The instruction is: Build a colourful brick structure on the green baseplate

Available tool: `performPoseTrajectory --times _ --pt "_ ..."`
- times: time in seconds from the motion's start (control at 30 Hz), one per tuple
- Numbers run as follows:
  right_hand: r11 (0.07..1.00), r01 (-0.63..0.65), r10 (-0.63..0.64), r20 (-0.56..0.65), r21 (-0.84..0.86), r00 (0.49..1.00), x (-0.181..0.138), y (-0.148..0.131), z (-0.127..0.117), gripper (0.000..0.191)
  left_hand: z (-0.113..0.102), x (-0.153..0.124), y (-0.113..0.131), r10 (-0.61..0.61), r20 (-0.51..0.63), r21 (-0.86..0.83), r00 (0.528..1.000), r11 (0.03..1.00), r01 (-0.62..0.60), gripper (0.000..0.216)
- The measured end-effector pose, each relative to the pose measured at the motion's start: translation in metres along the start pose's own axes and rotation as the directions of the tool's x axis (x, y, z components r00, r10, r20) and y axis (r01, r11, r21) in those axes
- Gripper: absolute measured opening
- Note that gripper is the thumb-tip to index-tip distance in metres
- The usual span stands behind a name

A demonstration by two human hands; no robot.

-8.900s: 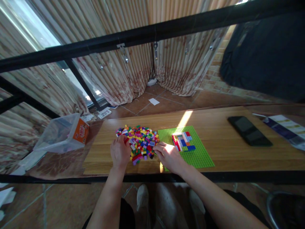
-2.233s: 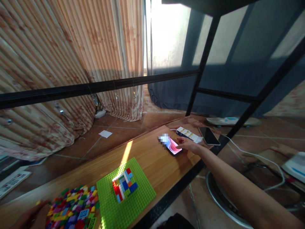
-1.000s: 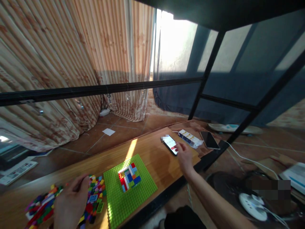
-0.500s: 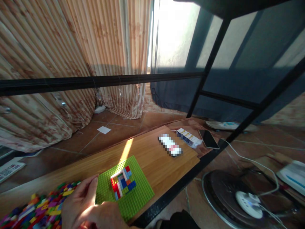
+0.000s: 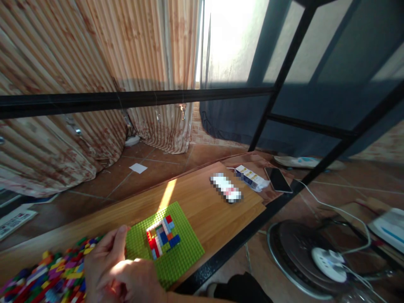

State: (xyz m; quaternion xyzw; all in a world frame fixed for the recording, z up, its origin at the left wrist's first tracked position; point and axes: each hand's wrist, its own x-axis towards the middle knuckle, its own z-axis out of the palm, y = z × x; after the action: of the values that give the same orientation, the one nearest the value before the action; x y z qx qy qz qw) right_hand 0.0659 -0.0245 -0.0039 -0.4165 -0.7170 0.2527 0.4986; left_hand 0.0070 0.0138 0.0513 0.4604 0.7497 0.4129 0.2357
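My left hand [image 5: 102,261] and my right hand [image 5: 142,282] are pressed together at the bottom left. They hover over the near left corner of the green baseplate [image 5: 186,252] and the edge of the pile of coloured bricks [image 5: 53,273]. The left fingers are bent and close together, and what they hold is hidden. My right hand shows only its back, with the fingers covered. A small patch of red, white, blue and orange bricks [image 5: 162,235] is fixed in the middle of the baseplate.
On the wooden table [image 5: 205,210], a lit phone [image 5: 225,188], a small box [image 5: 251,177] and a dark phone [image 5: 278,179] lie at the far right end. A black frame bar [image 5: 126,99] crosses in front. A fan [image 5: 309,261] lies on the floor.
My right hand has left the lit phone and come back beside my left hand at the baseplate's corner. The view swung right to the phone, then partly back toward the bricks.
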Motion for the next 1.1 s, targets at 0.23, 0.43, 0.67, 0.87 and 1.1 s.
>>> performPoseTrajectory --times 0.23,0.43,0.67,0.87,1.1 --pt "0.976 -0.002 0.003 -0.004 0.217 1.0 0.002 -0.008 -0.009 0.004 -0.007 -0.003 0.005 -0.015 0.029 0.044 0.999 0.999 0.014 0.033" --pt "0.981 -0.011 0.004 0.036 0.194 0.999 0.003 -0.008 -0.011 0.003 -0.005 -0.008 0.004 -0.009 0.014 -0.035 1.0 0.999 0.009 0.034" --pt "0.987 0.036 -0.036 0.003 0.159 0.999 0.002 -0.009 -0.013 0.007 -0.006 -0.006 0.001 0.036 -0.001 0.043 0.999 0.998 -0.036 0.036" --pt "0.982 0.015 -0.014 -0.002 0.19 1.0 0.002 -0.01 -0.013 0.008 -0.005 -0.003 -0.004 0.015 0.015 0.01 1.0 1.0 -0.015 0.034" --pt "0.976 0.044 -0.041 -0.015 0.215 0.999 0.001 -0.008 -0.014 0.006 -0.003 0.003 -0.012 -0.02 0.04 0.023 0.999 1.0 0.019 0.037"
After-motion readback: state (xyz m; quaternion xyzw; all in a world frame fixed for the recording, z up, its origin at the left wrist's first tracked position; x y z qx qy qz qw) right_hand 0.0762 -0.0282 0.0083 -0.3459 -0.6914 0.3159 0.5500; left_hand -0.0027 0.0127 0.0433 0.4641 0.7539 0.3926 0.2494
